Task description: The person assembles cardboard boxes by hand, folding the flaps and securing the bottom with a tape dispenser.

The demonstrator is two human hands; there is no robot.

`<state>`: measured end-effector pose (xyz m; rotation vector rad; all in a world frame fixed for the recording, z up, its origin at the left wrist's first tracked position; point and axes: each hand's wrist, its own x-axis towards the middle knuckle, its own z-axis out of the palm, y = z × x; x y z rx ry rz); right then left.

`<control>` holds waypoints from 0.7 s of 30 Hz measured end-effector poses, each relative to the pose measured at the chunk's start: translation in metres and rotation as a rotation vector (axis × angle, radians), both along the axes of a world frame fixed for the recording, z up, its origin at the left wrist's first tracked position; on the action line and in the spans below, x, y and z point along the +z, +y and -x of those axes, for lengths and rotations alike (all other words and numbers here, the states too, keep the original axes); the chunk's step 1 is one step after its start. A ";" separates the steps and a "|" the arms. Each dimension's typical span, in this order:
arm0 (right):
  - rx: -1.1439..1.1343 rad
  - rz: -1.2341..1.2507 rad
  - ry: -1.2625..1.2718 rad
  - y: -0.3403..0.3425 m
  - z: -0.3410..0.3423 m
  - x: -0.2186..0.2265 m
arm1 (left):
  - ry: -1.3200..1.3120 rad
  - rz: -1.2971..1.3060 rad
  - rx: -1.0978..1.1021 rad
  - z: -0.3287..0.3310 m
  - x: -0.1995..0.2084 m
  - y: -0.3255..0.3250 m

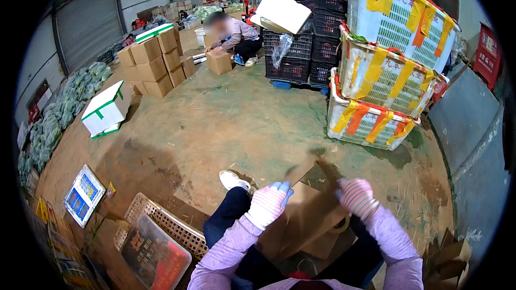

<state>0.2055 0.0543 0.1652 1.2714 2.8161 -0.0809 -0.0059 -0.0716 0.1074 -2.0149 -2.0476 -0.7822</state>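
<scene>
A brown cardboard box [301,220] stands between my knees with its far flaps raised. My left hand [270,203], in a striped knit glove with bluish fingertips, is closed on the box's left upper edge. My right hand [357,197], in a pink-striped glove, is at the raised flap on the right; its fingertips are blurred and I cannot tell how they grip. Beside my right knee a roll of tape [339,226] shows partly, next to the box. The inside of the box is mostly hidden.
White crates [387,70] with yellow tape stand stacked at right. Black crates [287,56] rise behind. A person [236,37] crouches by a carton [219,62]. Stacked cartons [150,64], a foam box [106,108], a scale [84,195] and a beige basket [161,220] lie left.
</scene>
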 end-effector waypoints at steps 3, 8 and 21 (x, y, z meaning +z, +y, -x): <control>-0.034 0.030 0.100 0.003 -0.009 -0.063 | 0.033 0.250 0.049 0.005 -0.020 0.016; -0.265 0.136 -0.003 0.012 -0.034 -0.146 | 0.163 0.430 0.356 0.032 -0.053 -0.007; -0.164 0.027 -0.050 0.014 -0.028 -0.141 | -0.327 0.891 0.345 0.046 -0.070 -0.009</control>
